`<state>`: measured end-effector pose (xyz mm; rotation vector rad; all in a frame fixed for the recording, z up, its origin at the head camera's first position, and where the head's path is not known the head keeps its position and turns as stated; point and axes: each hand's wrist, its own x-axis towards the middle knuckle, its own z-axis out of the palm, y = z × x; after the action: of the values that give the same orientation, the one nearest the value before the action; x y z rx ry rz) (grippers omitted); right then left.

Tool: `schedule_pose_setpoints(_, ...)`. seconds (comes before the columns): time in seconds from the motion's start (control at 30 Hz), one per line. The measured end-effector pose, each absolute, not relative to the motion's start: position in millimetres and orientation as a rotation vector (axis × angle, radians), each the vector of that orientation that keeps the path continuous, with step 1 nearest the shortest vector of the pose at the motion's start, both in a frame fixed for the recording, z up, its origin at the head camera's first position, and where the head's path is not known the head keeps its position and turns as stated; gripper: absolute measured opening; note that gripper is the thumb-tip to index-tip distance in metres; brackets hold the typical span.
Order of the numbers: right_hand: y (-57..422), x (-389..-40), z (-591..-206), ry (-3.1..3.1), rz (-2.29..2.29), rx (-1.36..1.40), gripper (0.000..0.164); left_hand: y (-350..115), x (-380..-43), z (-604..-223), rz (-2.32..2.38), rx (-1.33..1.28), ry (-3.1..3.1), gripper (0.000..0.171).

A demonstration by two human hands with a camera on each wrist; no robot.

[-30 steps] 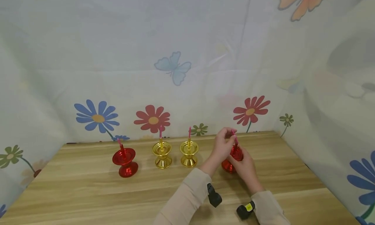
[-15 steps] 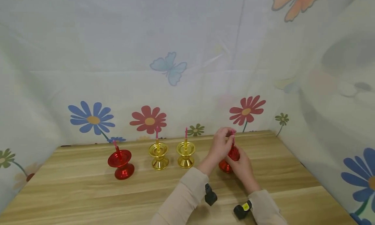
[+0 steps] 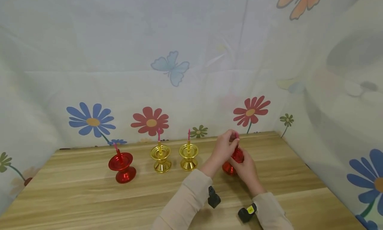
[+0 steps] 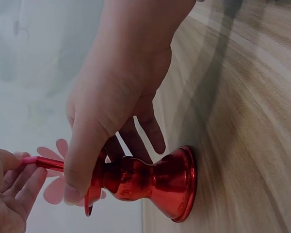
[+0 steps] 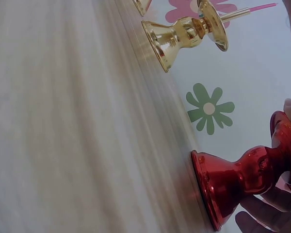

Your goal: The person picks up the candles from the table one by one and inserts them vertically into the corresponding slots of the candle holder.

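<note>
At the right of the row, a red metallic candle holder [image 3: 229, 169] stands upright on the wooden table. My left hand [image 3: 222, 148] pinches a pink candle [image 3: 237, 135] at the top of the holder's thin stem. In the left wrist view the candle's pink end [image 4: 29, 159] lines up with the red stem [image 4: 50, 164]; fingers partly cover their joint. My right hand [image 3: 248, 170] grips the holder around its dish and upper body, the thumb over the dish rim. The right wrist view shows its fingers [image 5: 266, 213] curled behind the red body.
Left of my hands stand two gold candle holders, one nearer [image 3: 189, 157] and one farther [image 3: 162, 160], then a red holder [image 3: 125, 172]. Each bears an upright or slightly leaning pink candle. A flower-printed cloth wall [image 3: 203, 93] rises behind the table [image 3: 98, 200].
The pink candle has gone from leaning to nearly upright over the stem, and my left fingers now cover more of it. My right hand keeps its grip. The head view has shifted slightly.
</note>
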<state>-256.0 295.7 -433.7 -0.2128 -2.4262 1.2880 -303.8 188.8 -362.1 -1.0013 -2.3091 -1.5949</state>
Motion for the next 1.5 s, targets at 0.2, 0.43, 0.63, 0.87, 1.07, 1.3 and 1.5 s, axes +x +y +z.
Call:
schedule_pose_setpoints(0.2,295,-257,-436,-2.423,1.284,-0.205,0.062,185,-305,-367,-1.583,-1.01,-2.274,0.009)
schedule_pose_setpoints(0.43,296,-257,-435,-2.434,1.326,-0.224,0.064,185,-303,-370,-1.528,-1.016,-2.232,0.007)
schedule_pose_setpoints(0.63,297,-257,-436,-2.426,1.306,-0.216,0.065,186,-302,-372,-1.477,-0.993,-2.241,0.009)
schedule_pose_setpoints(0.87,298,-258,-435,-2.419,1.312,-0.216,0.064,190,-298,-365,-1.2,-1.006,-2.276,0.008)
schedule_pose_setpoints(1.07,297,-257,-437,-2.409,1.305,-0.209,0.063,190,-297,-367,-1.197,-1.001,-2.25,0.007)
schedule_pose_setpoints(1.3,296,-257,-440,-2.416,1.301,-0.196,0.064,187,-301,-377,-1.478,-0.974,-2.255,0.011)
schedule_pose_setpoints(1.5,296,-257,-438,-2.386,1.268,-0.183,0.064,187,-301,-372,-1.427,-0.991,-2.278,0.012)
